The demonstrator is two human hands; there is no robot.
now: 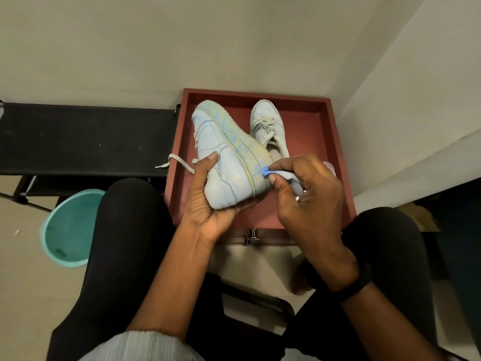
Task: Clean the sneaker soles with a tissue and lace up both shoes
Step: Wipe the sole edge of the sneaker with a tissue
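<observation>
2 sneakers sit over the red tray (335, 142): the left hand (208, 201) grips 1 sneaker (223, 149) by its firm heel, its sole tilted up, while the right hand (309, 194) pinches a soft tissue (282, 175) against the sole edge. the other sneaker (265, 123) lies in the tray.

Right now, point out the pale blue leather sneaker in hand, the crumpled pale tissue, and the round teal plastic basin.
pale blue leather sneaker (223, 165): head view, on its side panel.
crumpled pale tissue (283, 175): head view, on its bunched middle.
round teal plastic basin (70, 225): head view, on its bare inside.
</observation>
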